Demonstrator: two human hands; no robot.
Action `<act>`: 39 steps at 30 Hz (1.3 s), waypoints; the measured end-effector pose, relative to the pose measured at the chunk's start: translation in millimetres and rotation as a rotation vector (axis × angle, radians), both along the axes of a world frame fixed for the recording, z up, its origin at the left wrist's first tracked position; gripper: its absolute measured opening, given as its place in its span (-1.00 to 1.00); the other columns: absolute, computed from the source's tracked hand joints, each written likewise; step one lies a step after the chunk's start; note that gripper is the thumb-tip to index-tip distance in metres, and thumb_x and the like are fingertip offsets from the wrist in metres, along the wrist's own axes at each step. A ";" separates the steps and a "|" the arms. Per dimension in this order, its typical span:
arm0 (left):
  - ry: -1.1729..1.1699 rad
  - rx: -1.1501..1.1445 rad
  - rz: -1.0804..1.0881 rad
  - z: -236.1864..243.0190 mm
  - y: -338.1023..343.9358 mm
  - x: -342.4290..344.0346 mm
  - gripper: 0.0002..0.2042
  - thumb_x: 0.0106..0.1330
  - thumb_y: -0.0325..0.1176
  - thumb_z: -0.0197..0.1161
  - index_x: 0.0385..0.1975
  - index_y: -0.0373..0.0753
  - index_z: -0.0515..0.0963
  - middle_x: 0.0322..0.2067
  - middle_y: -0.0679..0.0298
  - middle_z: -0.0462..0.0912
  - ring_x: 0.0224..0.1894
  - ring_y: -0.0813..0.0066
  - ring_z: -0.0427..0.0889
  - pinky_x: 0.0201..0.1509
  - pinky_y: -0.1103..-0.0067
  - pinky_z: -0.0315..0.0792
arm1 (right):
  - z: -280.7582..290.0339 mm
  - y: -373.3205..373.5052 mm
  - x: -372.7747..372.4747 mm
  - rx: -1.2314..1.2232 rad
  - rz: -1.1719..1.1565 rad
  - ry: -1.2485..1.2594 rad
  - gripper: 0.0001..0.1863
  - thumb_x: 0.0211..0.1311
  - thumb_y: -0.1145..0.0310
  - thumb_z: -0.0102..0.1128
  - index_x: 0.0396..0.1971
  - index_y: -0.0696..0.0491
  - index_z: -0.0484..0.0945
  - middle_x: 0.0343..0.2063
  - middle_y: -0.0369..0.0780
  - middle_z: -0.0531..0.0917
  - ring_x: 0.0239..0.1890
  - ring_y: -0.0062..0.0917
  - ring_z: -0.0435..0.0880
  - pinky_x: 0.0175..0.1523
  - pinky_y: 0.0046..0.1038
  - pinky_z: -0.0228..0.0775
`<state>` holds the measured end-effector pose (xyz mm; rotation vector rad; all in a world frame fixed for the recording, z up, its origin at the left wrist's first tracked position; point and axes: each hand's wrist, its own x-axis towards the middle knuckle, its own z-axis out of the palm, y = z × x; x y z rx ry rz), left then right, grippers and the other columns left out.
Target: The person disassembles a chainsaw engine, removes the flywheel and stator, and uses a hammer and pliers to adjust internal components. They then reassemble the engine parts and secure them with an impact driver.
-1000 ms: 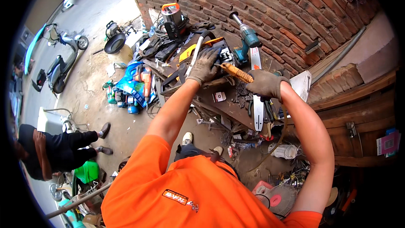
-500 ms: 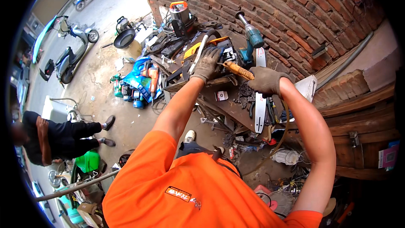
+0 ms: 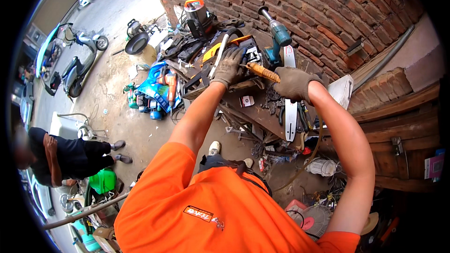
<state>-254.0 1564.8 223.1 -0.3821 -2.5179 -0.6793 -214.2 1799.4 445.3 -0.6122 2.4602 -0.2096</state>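
My left hand (image 3: pixel 229 68), in a grey work glove, is closed over a partly opened chainsaw (image 3: pixel 213 55) with an orange-yellow casing, beside its pale curved handle (image 3: pixel 220 56). In my gloved right hand (image 3: pixel 296 84) is a tan air blow gun (image 3: pixel 263 72). Its thin nozzle points left at the saw's exposed parts, near my left fingers. A yellowish hose (image 3: pixel 320 143) hangs below my right wrist. The saw sits on a cluttered workbench (image 3: pixel 262 119); my left palm hides part of it. A white guide bar (image 3: pixel 290 119) lies below my right hand.
A teal power tool (image 3: pixel 280 35) stands behind the saw, near a brick wall (image 3: pixel 318 14). Pliers (image 3: pixel 304 118) lie right of the guide bar. Tools on a blue bag (image 3: pixel 157 86) and a scooter (image 3: pixel 79 65) are left. A person (image 3: pixel 61 152) stands at far left.
The view has shifted slightly. Both hands stay at the saw with the blow gun's nozzle in nearly the same place. A motorbike has left the street at upper left.
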 end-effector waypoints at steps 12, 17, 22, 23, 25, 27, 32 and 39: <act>-0.026 0.076 0.034 -3.4 -1.1 -1.6 -0.55 0.40 -0.18 0.16 0.25 -0.18 0.50 0.29 0.03 0.48 0.37 -0.05 0.37 0.49 0.20 0.20 | -32.4 -16.0 39.6 0.173 0.077 0.413 -0.60 0.34 0.35 0.04 0.12 0.19 0.46 0.00 0.05 0.66 0.00 -0.11 0.74 0.07 -0.15 0.60; -0.045 0.048 0.013 1.6 -4.0 2.2 -0.51 0.34 -0.21 0.22 0.28 -0.16 0.48 0.32 0.08 0.46 0.39 -0.03 0.35 0.51 0.22 0.18 | -8.4 -17.4 17.4 0.143 0.083 0.226 -0.59 0.26 0.38 0.03 0.07 0.23 0.47 -0.11 0.10 0.70 -0.06 -0.11 0.74 0.04 -0.18 0.58; -0.090 0.075 0.010 -3.6 -3.9 -1.6 -0.47 0.31 -0.21 0.25 0.30 -0.13 0.46 0.34 0.10 0.44 0.40 -0.04 0.34 0.51 0.23 0.20 | -10.6 3.6 -17.6 -0.107 -0.157 -0.243 -0.65 0.20 0.31 0.20 -0.09 0.24 0.62 -0.37 -0.03 0.74 -0.53 -0.36 0.70 -0.46 -0.35 0.54; -0.088 0.084 0.019 -2.9 -3.8 -0.7 -0.47 0.31 -0.21 0.26 0.30 -0.12 0.46 0.34 0.10 0.44 0.39 -0.04 0.35 0.51 0.23 0.21 | -18.9 7.0 -17.1 -0.207 -0.211 -0.325 -0.67 0.21 0.31 0.23 -0.12 0.22 0.61 -0.41 -0.09 0.72 -0.62 -0.46 0.63 -0.56 -0.40 0.46; 0.053 0.097 0.024 -1.0 0.8 -0.7 -0.62 0.39 -0.24 0.24 0.15 -0.22 0.59 0.19 0.04 0.58 0.27 -0.06 0.48 0.39 0.23 0.36 | -36.9 14.7 -17.9 -0.363 -0.305 -0.459 -0.72 0.22 0.31 0.27 -0.17 0.19 0.59 -0.48 -0.19 0.69 -0.72 -0.59 0.50 -0.68 -0.48 0.34; 0.053 0.099 0.020 1.0 3.9 -1.2 -0.62 0.39 -0.24 0.24 0.15 -0.21 0.59 0.20 0.04 0.58 0.27 -0.06 0.48 0.38 0.23 0.36 | -56.0 21.2 -18.3 -0.474 -0.385 -0.567 -0.76 0.24 0.30 0.28 -0.21 0.15 0.56 -0.52 -0.27 0.65 -0.75 -0.67 0.41 -0.72 -0.54 0.24; 0.002 0.128 0.031 1.3 -0.3 2.9 -0.62 0.39 -0.21 0.23 0.15 -0.20 0.59 0.21 0.06 0.56 0.29 -0.03 0.47 0.41 0.24 0.33 | -83.4 -2.5 18.3 -0.324 -0.202 -0.051 -0.63 0.23 0.22 0.17 -0.11 0.20 0.51 -0.39 0.04 0.72 -0.45 -0.18 0.75 -0.27 -0.18 0.56; -0.032 0.201 0.010 -1.6 -4.9 3.6 -0.59 0.38 -0.14 0.23 0.15 -0.17 0.59 0.23 0.07 0.56 0.32 0.02 0.45 0.44 0.25 0.30 | -103.2 -20.5 55.8 -0.077 -0.078 0.379 -0.46 0.31 0.21 0.10 0.24 0.11 0.38 -0.06 0.09 0.67 0.02 -0.01 0.67 0.15 -0.09 0.49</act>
